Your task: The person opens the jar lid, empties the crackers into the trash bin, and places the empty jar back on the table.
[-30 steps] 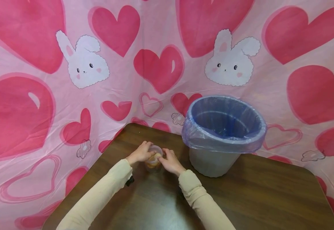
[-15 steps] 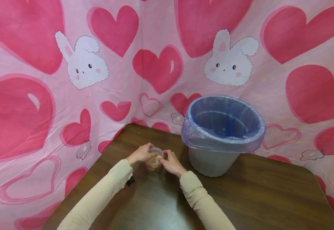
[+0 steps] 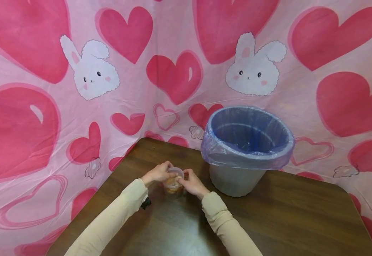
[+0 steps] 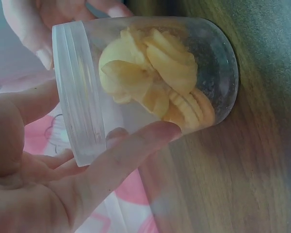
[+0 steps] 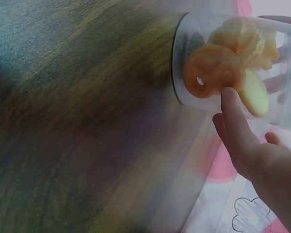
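A clear plastic jar (image 3: 174, 190) with a ribbed lid (image 4: 77, 97) stands upright on the table. Through its wall show several pale-yellow and brown biscuits (image 4: 172, 60). My left hand (image 3: 157, 173) grips the jar's left side, with the index finger (image 4: 131, 150) along the wall and the thumb at the lid. On the opposite side my right hand (image 3: 193, 183) holds the jar, one fingertip (image 5: 230, 99) against the wall near a round brown biscuit (image 5: 213, 72). Both thumbs come together over the jar's top in the head view.
To the right stands a grey bin (image 3: 235, 179) lined with a blue plastic bag (image 3: 246, 160). The brown wooden table (image 3: 285, 213) ends at a rounded back corner behind the jar. A pink heart-and-bunny cloth (image 3: 173, 32) hangs close behind the table.
The jar and both hands have shifted slightly toward me and a little to the right. Both hands have stayed on the jar, and the bin stands where it was.
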`<state>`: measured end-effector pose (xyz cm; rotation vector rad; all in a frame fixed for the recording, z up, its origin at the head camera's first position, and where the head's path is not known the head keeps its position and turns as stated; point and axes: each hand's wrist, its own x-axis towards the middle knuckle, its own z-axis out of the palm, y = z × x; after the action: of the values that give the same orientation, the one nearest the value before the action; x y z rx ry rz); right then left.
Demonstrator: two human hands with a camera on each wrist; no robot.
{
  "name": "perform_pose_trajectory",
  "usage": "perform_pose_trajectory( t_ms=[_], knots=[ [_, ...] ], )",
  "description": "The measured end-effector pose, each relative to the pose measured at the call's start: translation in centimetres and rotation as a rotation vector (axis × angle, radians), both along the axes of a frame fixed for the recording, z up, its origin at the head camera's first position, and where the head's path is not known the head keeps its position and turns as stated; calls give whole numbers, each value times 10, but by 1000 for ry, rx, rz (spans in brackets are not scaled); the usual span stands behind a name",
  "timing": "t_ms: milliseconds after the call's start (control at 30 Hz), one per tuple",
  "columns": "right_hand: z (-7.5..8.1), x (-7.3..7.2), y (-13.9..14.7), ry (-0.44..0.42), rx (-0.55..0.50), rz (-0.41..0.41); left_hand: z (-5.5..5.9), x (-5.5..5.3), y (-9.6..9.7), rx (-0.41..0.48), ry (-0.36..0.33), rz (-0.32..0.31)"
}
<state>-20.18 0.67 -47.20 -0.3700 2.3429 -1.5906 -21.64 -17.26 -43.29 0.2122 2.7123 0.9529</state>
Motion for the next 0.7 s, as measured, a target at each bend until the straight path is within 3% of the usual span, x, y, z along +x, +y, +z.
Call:
perform_pose_trajectory(
  t_ms=[233,600,700],
  knots=[
    [-2,-1,2,-69,-92,68,0,1,-1,24,-16,2],
    [-4,2,3,-107,-137,74,-8,3,-12,204,-121,12],
    [-5,1,3,-115,-141,71,-11,5,-14,232,-124,-25]
  ],
)
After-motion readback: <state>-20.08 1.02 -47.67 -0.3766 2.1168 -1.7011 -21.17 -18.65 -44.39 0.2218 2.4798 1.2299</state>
